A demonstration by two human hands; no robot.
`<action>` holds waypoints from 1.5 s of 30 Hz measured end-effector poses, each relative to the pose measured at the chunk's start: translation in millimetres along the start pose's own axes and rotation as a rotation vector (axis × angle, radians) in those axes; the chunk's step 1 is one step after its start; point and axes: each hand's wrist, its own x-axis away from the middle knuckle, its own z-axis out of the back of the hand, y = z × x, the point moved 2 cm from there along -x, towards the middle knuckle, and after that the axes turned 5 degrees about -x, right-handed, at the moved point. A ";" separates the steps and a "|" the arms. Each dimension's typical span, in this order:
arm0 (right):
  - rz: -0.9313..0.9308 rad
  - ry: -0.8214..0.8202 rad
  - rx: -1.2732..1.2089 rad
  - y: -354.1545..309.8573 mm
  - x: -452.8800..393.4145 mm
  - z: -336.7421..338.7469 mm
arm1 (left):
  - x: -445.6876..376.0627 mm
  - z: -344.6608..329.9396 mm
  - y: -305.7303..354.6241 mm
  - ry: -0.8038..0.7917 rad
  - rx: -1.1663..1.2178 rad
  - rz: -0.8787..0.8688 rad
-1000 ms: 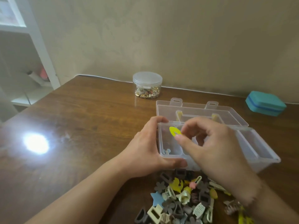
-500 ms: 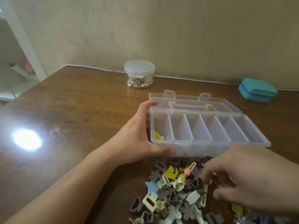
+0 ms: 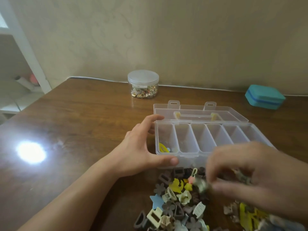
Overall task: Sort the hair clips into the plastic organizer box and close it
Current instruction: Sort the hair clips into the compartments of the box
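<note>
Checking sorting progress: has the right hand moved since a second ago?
Yes. The right hand left the clear plastic organizer box for the hair clip pile.

Wooden table (image 3: 75, 130) bears organizer box (image 3: 188, 161), clips (image 3: 176, 202), jar (image 3: 143, 84), teal case (image 3: 265, 97).

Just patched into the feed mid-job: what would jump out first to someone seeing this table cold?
First, the jumbled pile of colourful hair clips at the near edge, with the blurred right hand over it. Just behind stands the clear organizer box, lid open, steadied at its left end by the left hand; only its leftmost compartment holds anything, a yellow clip among it. A bright glare spot marks the wooden table to the left.
</note>
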 end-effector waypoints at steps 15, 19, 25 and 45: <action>-0.052 0.696 -0.140 4.7 -16.8 -1.9 | 2.3 0.5 3.6 0.055 -0.175 -0.085; -0.281 0.209 -0.025 13.3 5.7 23.0 | 0.9 0.4 0.4 0.060 -0.155 -0.072; -0.387 -0.083 0.422 7.2 13.9 8.8 | -0.3 -0.2 -0.9 0.055 -0.089 -0.079; -0.048 0.580 -0.586 6.6 -28.2 -11.3 | -1.3 -3.0 -1.0 0.043 -0.035 -0.114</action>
